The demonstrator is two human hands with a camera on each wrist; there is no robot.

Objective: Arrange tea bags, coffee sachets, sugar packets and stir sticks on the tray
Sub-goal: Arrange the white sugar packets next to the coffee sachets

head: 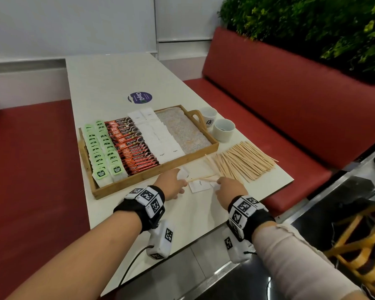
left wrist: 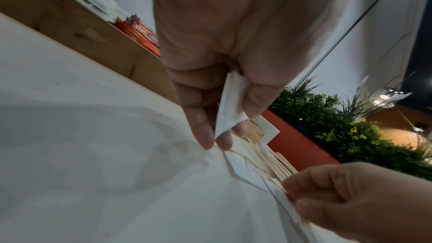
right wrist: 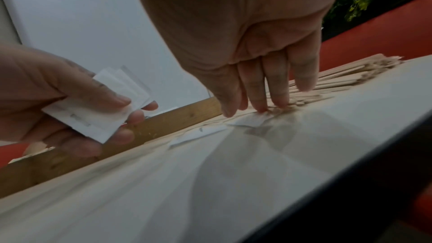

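The wooden tray (head: 152,169) holds rows of green tea bags (head: 102,148), red coffee sachets (head: 132,146) and white sugar packets (head: 158,135); its right section is bare. Just in front of it, my left hand (head: 171,182) grips a few white sugar packets (right wrist: 98,117) between thumb and fingers. My right hand (head: 227,189) reaches down to the table and pinches the edge of another sugar packet (right wrist: 250,123). One more packet (head: 199,185) lies flat between my hands. A pile of wooden stir sticks (head: 245,161) is spread on the table right of the tray.
Two white paper cups (head: 209,116) (head: 224,128) stand beside the tray's right handle. A round purple sticker (head: 140,97) is on the table behind the tray. Red benches run along both sides, and the table's right edge is close to the stick pile.
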